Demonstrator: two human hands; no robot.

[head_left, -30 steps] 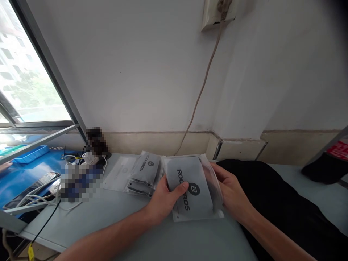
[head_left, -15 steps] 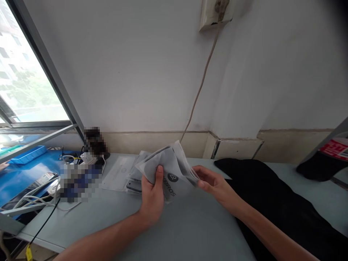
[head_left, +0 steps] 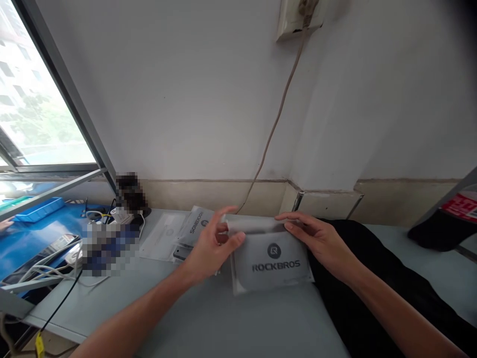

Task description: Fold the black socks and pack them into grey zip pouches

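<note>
A frosted plastic zip pouch point(head_left: 272, 276) printed ROCKBROS lies face up just over the table, its upper strip looking sheer. At its upper left corner is my left hand point(head_left: 210, 246), thumb over the front edge and other fingers bent behind, the index finger raised. My right hand point(head_left: 320, 238) pinches the upper right corner between thumb and fingers. Left of my left hand lie more pouches, one printed ROCKBROS point(head_left: 196, 226) and a flat clear one point(head_left: 162, 238). A dark-framed item point(head_left: 180, 253) shows beneath the printed one, partly covered by my hand.
Black cloth point(head_left: 357, 278) covers the table's right part, under my right forearm. A dark bottle with a red label point(head_left: 460, 206) is at the far right. White cables point(head_left: 44, 273) and a blue tray point(head_left: 39, 211) are at left. A cord point(head_left: 278, 117) hangs down the wall.
The bunched pouches held up in my left hand are no longer fanned; one pouch now lies flat, facing me, lower and further right. My left hand has moved to its upper left corner.
</note>
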